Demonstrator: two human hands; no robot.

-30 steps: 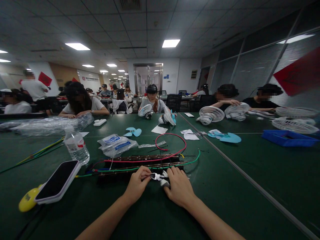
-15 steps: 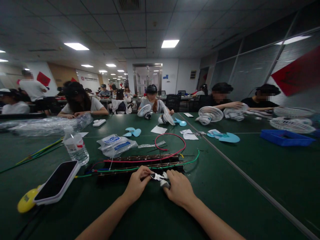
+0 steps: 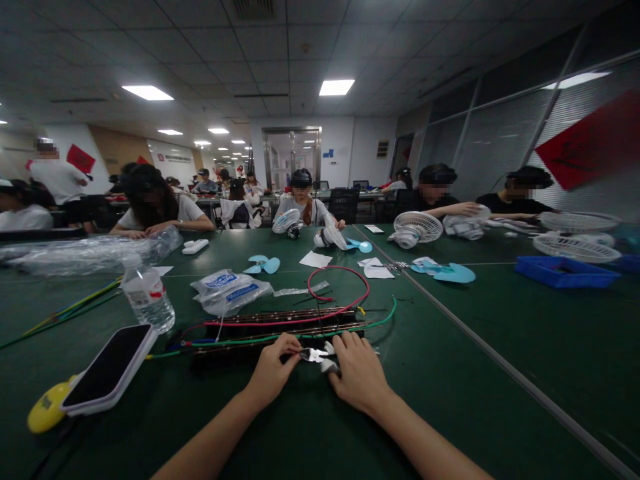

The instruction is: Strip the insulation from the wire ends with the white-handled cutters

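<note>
1. Sliding a little left across the frame since half a second ago: the green table [image 3: 450, 380] and everything set on it, probably a small turn of the head, while both hands hold almost the same spot at lower centre.
2. Stretched left to right mid-frame, just beyond the hands, is the black rack [image 3: 225, 352] of rods, with the green wire [image 3: 260, 340] and red wire [image 3: 280, 323] running along it.
3. Right hand [image 3: 360, 373], lower centre-right, has its fingers curled over the handles of the pliers [image 3: 314, 355]; it's the nearer hand to those handles.
4. Left hand [image 3: 273, 370], lower centre-left: thumb and fingertips drawn narrow at the jaws; whether they pinch something tiny, I can't tell.
5. And the pliers, smallest of the lot, bridge the hands at centre: long axis sideways, head aimed left, handles spread. Everything hinges, I'd judge, on those jaws lying immediately right of the left fingertips, touching or nearly so.
</note>
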